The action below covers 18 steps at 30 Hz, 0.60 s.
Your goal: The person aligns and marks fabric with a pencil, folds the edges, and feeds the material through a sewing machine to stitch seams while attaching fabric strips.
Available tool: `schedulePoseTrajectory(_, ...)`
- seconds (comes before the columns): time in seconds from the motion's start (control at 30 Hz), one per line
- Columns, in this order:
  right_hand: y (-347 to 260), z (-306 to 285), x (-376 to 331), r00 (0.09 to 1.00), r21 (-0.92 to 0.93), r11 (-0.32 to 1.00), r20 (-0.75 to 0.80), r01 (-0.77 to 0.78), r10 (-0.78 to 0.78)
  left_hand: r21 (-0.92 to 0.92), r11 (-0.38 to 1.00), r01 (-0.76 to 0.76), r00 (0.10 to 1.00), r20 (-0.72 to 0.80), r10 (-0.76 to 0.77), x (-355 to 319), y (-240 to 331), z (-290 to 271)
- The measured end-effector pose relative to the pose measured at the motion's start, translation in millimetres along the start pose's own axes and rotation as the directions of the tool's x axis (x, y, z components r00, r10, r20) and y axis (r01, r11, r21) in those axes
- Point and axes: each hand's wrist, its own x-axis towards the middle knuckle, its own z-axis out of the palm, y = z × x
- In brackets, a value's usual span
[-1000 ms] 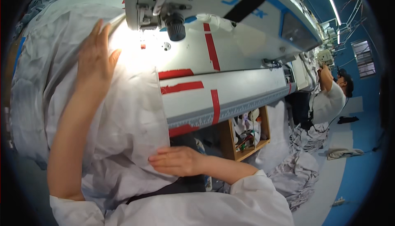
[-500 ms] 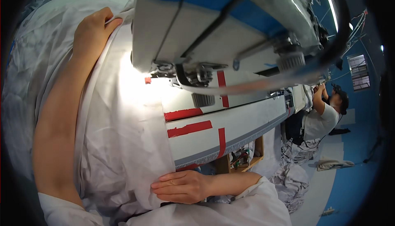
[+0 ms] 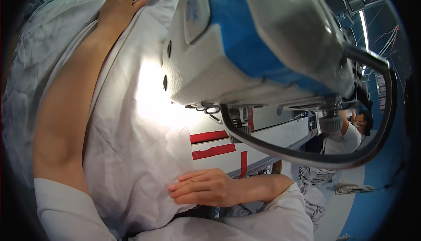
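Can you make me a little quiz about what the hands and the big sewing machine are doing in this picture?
1. True or false: the left hand lies at the far end of the white cloth, past the sewing machine.
2. What does the right hand rest on?
A. the near edge of the white cloth
B. a pair of scissors
C. the machine's top
3. Fill in: the strips of tape on the table are coloured ____.

Key
1. True.
2. A; the hand lies flat, fingers together.
3. Red.
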Motion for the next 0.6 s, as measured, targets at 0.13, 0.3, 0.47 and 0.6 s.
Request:
schedulePoseTrajectory(0.13,10,-16,17,0.999,0.016,1.0,0.029,-0.015,0.014,0.002,0.998,0.069,0.997,0.04,-0.069,14,-9,7)
schedulePoseTrajectory(0.3,22,-31,31,0.998,-0.012,1.0,0.06,-0.015,0.015,-0.009,0.986,0.164,0.983,0.086,-0.162,31,-6,5)
schedulePoseTrajectory(0.47,26,-41,45,0.997,0.02,0.997,0.017,-0.07,0.07,-0.002,0.984,0.181,0.976,0.128,-0.179,49,-25,16)
schedulePoseTrajectory(0.6,32,-45,50,0.988,0.063,0.986,0.026,-0.153,0.151,0.03,0.984,0.173,0.968,0.178,-0.176,65,-49,31)
